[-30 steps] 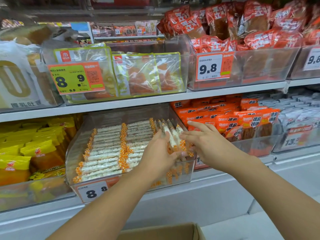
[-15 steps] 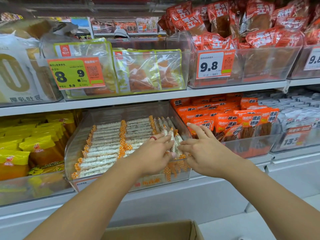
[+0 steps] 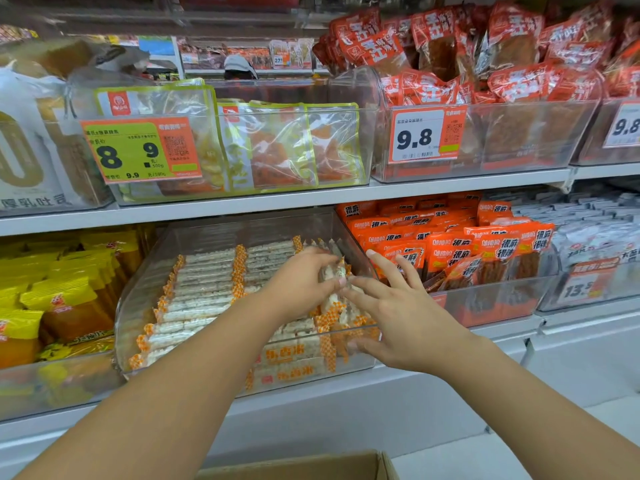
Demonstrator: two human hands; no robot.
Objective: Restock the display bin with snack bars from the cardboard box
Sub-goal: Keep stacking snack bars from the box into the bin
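My left hand [image 3: 299,284] is curled over the right end of the clear display bin [image 3: 138,289], its fingertips pinching a snack bar [image 3: 330,299] that stands up out of the stack; motion blur smears the fingers, so I cannot make out how many bars the grip takes in. My right hand [image 3: 398,320] sits just beside it with the fingers spread and straight, the tips touching that same bar while the thumb lies against the bin's front wall. The hands and forearms hide most of the right-hand column of bars. What I can see of the bin holds white puffed-rice snack bars with orange checkered wrapper ends, laid flat in rows side by side, with more pressed against the front wall where orange lettering shows through the plastic, too blurred for me to read. The bin rests on the lower shelf [image 3: 346,403]. To its right a clear bin holds orange packets [image 3: 485,247], and beyond that grey packets [image 3: 588,230] run out of view. To its left lie yellow packets [image 3: 52,289], cut off by the frame edge. On the upper shelf stand bins with an 8.9 price tag [image 3: 140,150] and a 9.8 price tag [image 3: 427,135], the latter under red packets [image 3: 433,46]. At the bottom edge only the rim of the cardboard box [image 3: 311,467] shows; its contents are out of view.
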